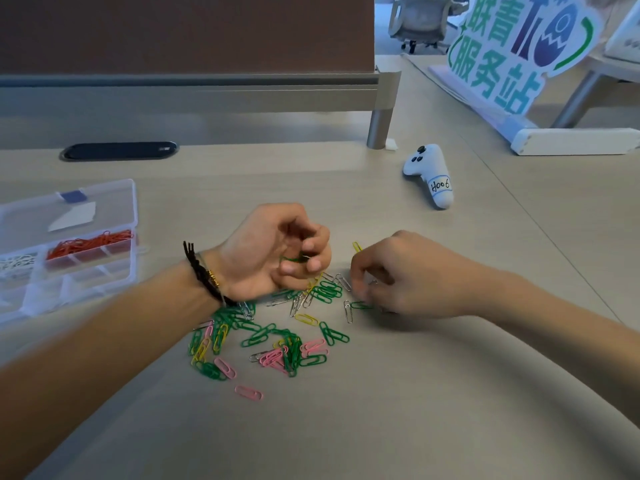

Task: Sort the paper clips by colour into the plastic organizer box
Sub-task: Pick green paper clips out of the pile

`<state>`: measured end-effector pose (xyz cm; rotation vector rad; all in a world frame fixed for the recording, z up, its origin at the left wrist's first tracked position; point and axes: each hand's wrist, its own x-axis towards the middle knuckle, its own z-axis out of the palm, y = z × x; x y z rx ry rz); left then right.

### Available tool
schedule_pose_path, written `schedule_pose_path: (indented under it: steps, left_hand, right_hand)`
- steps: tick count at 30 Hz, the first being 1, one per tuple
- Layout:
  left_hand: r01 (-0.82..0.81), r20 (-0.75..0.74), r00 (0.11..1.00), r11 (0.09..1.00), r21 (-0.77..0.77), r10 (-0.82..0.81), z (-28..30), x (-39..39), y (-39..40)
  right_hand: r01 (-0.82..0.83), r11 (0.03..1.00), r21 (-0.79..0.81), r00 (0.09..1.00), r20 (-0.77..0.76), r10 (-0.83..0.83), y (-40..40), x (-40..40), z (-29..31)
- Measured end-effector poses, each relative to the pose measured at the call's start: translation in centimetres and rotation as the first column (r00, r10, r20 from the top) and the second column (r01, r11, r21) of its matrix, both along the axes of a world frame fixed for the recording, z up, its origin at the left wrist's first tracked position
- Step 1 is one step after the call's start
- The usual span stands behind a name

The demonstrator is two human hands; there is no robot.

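On the beige table (415, 393) our left hand (273, 252) cups gathered green clips (293, 259) as a store while our right hand (391, 277) pinches into the mixed pile (277, 334) mid-table, the organizer box (65, 247) waiting open by the left edge.

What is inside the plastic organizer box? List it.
In the organizer box, red paper clips fill one compartment and white clips lie in the one to its left. Nearer compartments look empty. The frame edge cuts off the box's left part.
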<state>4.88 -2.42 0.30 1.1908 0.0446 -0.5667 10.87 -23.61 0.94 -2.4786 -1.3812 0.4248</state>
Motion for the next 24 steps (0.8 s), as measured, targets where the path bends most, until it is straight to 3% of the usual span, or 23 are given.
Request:
schedule_pose_path:
  steps: [3, 4, 6, 7, 10, 14, 16, 19, 24]
  left_hand:
    - [-0.054, 0.117, 0.993, 0.956, 0.288, 0.021, 0.1, -0.6, 0.2]
    - [-0.091, 0.210, 0.978, 0.891, 0.446, -0.005, 0.1, -0.9, 0.1]
    - [-0.237, 0.438, 0.873, 0.597, 0.766, -0.214, 0.0, -1.3, 0.2]
    - [-0.321, 0.498, 0.796, 0.457, 0.829, -0.344, -0.2, -1.5, 0.3]
    - [-0.448, 0.471, 0.634, 0.205, 0.870, -0.614, -0.4, -2.0, 0.4]
    - [-0.502, 0.261, 0.554, -0.067, 0.863, -0.790, -1.1, -2.1, -0.3]
    - [-0.518, 0.170, 0.524, -0.153, 0.842, -0.835, -1.2, -1.8, -0.9]
    - [-0.563, 0.111, 0.477, -0.206, 0.800, -0.872, -1.1, -1.3, -1.2]
    - [-0.503, -0.129, 0.488, -0.400, 0.766, -0.863, 0.7, -1.1, -3.1]
  right_hand:
    - [-0.087, 0.987, -0.135, 0.960, 0.254, 0.120, 0.3, -1.4, 0.2]
    - [-0.111, 0.979, -0.169, 0.932, 0.325, 0.162, 0.4, -1.6, 0.2]
    - [-0.135, 0.955, -0.263, 0.858, 0.451, 0.245, 0.7, -1.9, 0.2]
    - [-0.130, 0.946, -0.298, 0.836, 0.480, 0.266, 0.8, -1.9, 0.3]
    - [-0.112, 0.934, -0.340, 0.821, 0.498, 0.280, 0.9, -1.9, 0.3]
    - [-0.091, 0.937, -0.338, 0.856, 0.455, 0.247, 0.8, -1.6, 0.8]
    - [-0.066, 0.934, -0.351, 0.856, 0.462, 0.234, 0.8, -1.6, 1.0]
    - [-0.065, 0.916, -0.395, 0.814, 0.511, 0.278, 0.9, -1.6, 1.2]
    - [-0.122, 0.890, -0.439, 0.742, 0.555, 0.375, 1.4, -1.7, 0.5]
